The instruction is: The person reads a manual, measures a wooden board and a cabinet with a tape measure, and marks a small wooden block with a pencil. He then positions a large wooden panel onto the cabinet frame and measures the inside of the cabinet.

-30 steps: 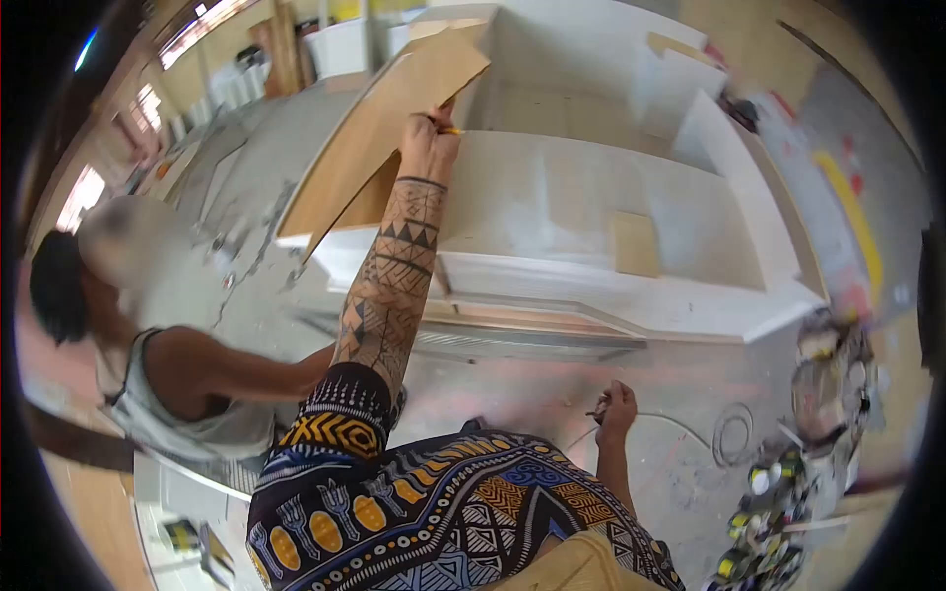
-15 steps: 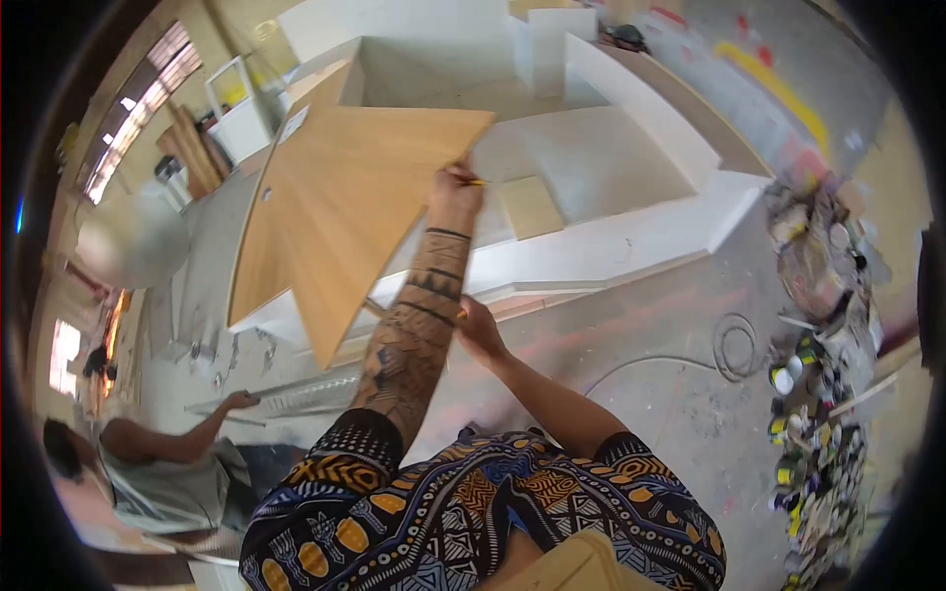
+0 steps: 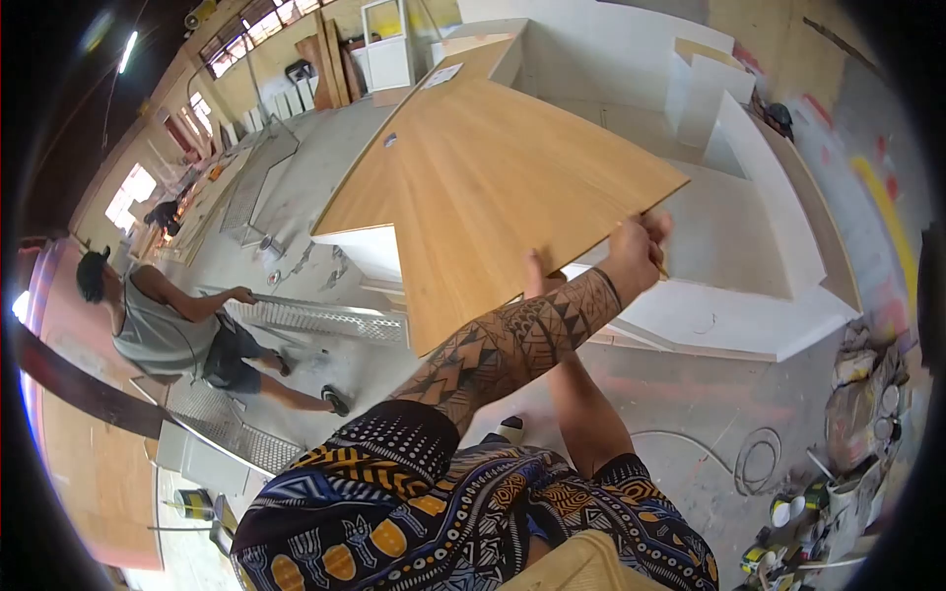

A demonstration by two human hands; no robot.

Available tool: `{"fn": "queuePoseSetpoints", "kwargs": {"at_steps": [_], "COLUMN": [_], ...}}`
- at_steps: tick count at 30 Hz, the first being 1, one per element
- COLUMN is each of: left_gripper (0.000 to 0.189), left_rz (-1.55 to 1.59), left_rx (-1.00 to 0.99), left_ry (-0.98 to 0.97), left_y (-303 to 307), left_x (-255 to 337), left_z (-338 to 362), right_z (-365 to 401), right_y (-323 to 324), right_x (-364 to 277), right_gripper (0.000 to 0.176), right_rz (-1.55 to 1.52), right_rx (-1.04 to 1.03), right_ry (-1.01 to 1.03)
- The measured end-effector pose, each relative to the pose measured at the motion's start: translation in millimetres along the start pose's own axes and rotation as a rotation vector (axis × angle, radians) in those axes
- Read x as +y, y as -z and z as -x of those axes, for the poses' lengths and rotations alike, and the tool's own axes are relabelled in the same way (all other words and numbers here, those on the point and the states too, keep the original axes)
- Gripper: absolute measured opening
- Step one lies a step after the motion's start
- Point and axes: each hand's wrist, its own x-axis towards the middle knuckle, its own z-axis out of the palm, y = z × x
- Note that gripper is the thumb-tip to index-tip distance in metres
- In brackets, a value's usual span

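A wood-grain panel (image 3: 512, 187) with a pointed right corner lies across a low white structure (image 3: 749, 320). My left hand (image 3: 639, 248), at the end of the tattooed arm, is closed by the panel's right corner. A thin pencil shows its tip just below those fingers. My right hand (image 3: 542, 280) reaches under the left arm, so the arms cross. Its thumb rests up over the panel's near edge, and its other fingers are mostly hidden below the edge and behind the left forearm.
To the left a person (image 3: 182, 320) in a grey top holds a perforated metal piece (image 3: 335, 317). A coiled hose (image 3: 757, 463) lies on the floor at right, near piled paint cans (image 3: 788, 512). White curved walls (image 3: 778, 207) rise behind the panel.
My view has turned left, showing more of the other person. My right hand has come up to the panel's near edge. The small board on the white surface is no longer visible.
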Motion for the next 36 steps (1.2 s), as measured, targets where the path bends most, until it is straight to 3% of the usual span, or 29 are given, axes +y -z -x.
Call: {"fn": "queuePoseSetpoints", "kwargs": {"at_steps": [2,4,5,6,7,8,9,10,11,12,13,14,15,16,17,18,20,21,23,24,25,27,31,33,34,35,36], "left_gripper": [0.02,0.025,0.029,0.034,0.039,0.04,0.039,0.038,0.049,0.048,0.059,0.074,0.084,0.091,0.088,0.079,0.061,0.051,0.033,0.026,0.026,0.034,0.041,0.041,0.044,0.044,0.044], "left_rz": [-0.432,-0.857,-0.977,-1.081,-1.152,-1.206,-1.194,-1.394,-1.17,-1.095,-0.909,-0.711,-0.342,-0.182,-0.121,-0.01,-0.11,-0.161,-0.028,-0.066,-0.082,-0.098,-0.257,-0.354,-0.346,-0.349,-0.408], "left_rx": [-0.119,-0.486,-0.698,-0.909,-0.96,-0.842,-0.359,0.014,0.338,0.592,0.615,0.501,0.365,0.175,0.011,0.014,-0.003,-0.01,-0.267,-0.26,-0.283,-0.11,-0.157,-0.341,-0.563,-0.571,-0.417], "left_ry": [0.115,-0.007,-0.231,-0.458,-0.748,-1.028,-0.952,-1.166,-1.092,-0.872,-0.666,-0.459,-0.378,-0.335,-0.328,-0.329,-0.317,-0.309,-0.244,-0.264,-0.245,-0.299,-0.324,-0.349,-0.237,-0.242,-0.337], "left_y": [-14.7,-36.9,-22.0,-6.6,46.3,88.2,126.1,189.1,315.5,375.5,384.8,416.2,408.2,395.4,389.7,353.7,328.0,306.1,369.9,328.9,291.2,239.0,165.1,135.1,109.3,86.0,27.7], "left_x": [17.8,88.3,126.2,165.3,212.9,257.8,293.3,318.0,355.3,347.4,323.5,306.2,278.9,261.2,248.6,232.2,206.6,193.4,194.3,177.5,162.6,136.4,93.1,65.7,52.8,27.7,-9.4], "left_z": [38.4,124.0,140.9,153.0,131.1,126.9,138.5,133.7,94.8,87.0,103.4,92.6,79.5,72.1,62.5,59.9,52.1,52.8,8.5,27.1,36.3,45.7,20.2,-12.3,-25.8,-35.4,-32.8], "right_z": [-24.9,-56.7,-77.9,-80.2,-94.6,-98.7,-112.5,-114.2,-111.2,-111.2,-112.8,-118.5,-122.2,-124.8,-124.0,-120.6,-111.4,-108.7,-103.1,-90.1,-93.7,-97.7,-95.4,-86.7,-94.1,-102.1,-112.2], "right_y": [-15.2,-11.7,34.0,55.5,70.9,93.3,115.1,135.0,157.0,175.9,194.7,214.5,231.6,247.2,264.9,283.0,311.7,325.2,342.6,349.6,363.6,394.0,477.2,519.2,546.4,581.7,612.1], "right_x": [30.8,57.8,61.9,56.5,53.3,47.6,56.8,51.0,40.9,38.6,37.0,38.3,42.2,48.1,54.2,60.2,72.7,84.0,103.3,89.2,98.1,121.8,144.9,139.0,162.1,195.0,217.3], "right_gripper": [0.058,0.059,0.054,0.046,0.047,0.047,0.05,0.051,0.051,0.051,0.052,0.052,0.052,0.052,0.051,0.051,0.05,0.05,0.046,0.042,0.042,0.039,0.041,0.043,0.043,0.046,0.049], "right_rz": [-0.449,-0.907,-0.592,-0.783,-0.847,-0.871,-0.833,-0.857,-0.881,-0.877,-0.879,-0.889,-0.895,-0.869,-0.846,-0.85,-0.905,-0.911,-0.902,-0.926,-0.942,-1.059,-1.011,-1.173,-1.178,-1.156,-1.134], "right_rx": [0.058,0.134,-0.232,-0.197,-0.157,-0.142,-0.137,-0.151,-0.156,-0.11,-0.166,-0.211,-0.133,-0.15,-0.163,-0.081,-0.264,-0.22,-0.133,-0.046,-0.019,0.048,0.102,0.114,0.115,0.164,0.208], "right_ry": [0.202,0.39,0.039,0.075,0.052,0.04,0.016,0.032,0.05,0.051,0.01,-0.022,-0.019,-0.033,-0.047,-0.045,-0.144,-0.134,-0.077,-0.039,-0.023,-0.058,-0.017,0.056,0.068,0.103,0.137]}}
